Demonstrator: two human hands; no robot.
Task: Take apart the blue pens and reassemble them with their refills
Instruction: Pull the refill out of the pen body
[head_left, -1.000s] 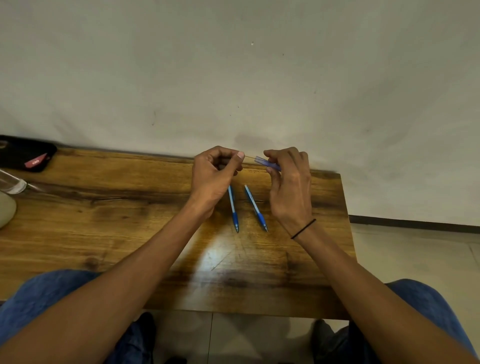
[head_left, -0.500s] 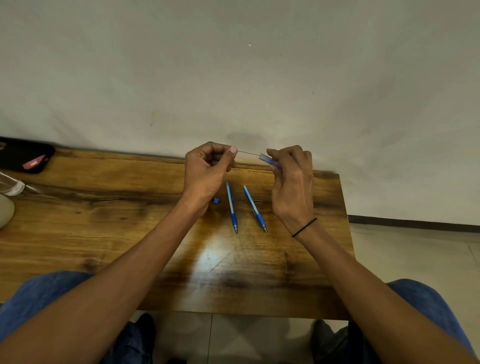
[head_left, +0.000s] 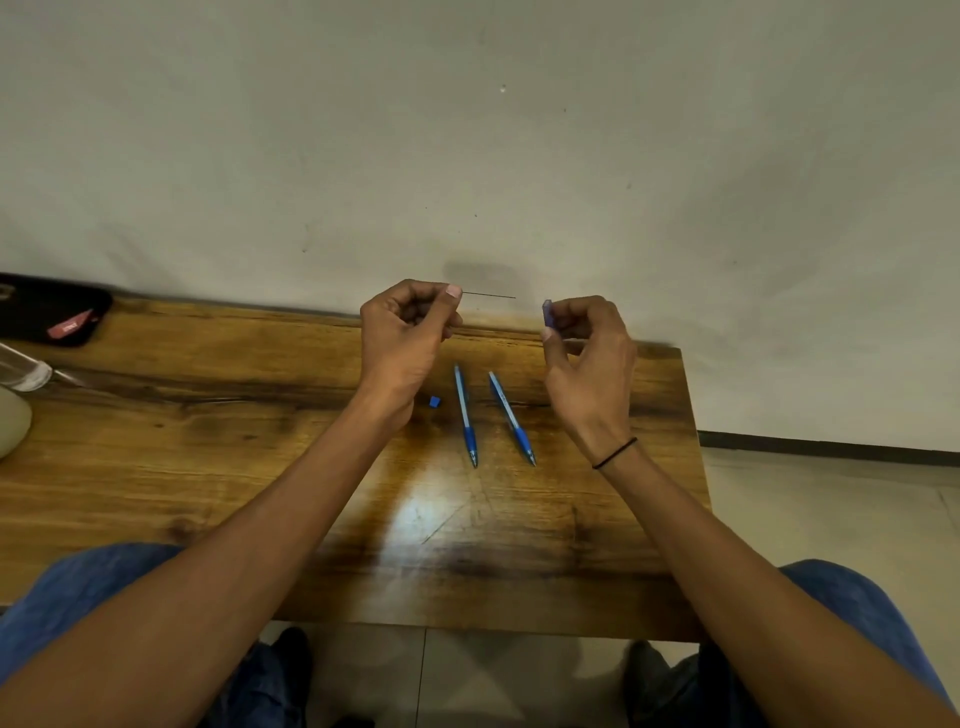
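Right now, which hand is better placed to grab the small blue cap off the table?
Left, probably. The small blue cap lies just beside the left hand's wrist, though that hand pinches the thin refill. The right hand holds the pen barrel, beyond both pens.

Two pens (head_left: 465, 415) (head_left: 511, 417) lie side by side on the table (head_left: 208, 467), between the raised left hand (head_left: 405, 343) and right hand (head_left: 592, 364). A small cap (head_left: 435, 401) lies just left of them. A pouch (head_left: 52, 317) sits at the far left corner
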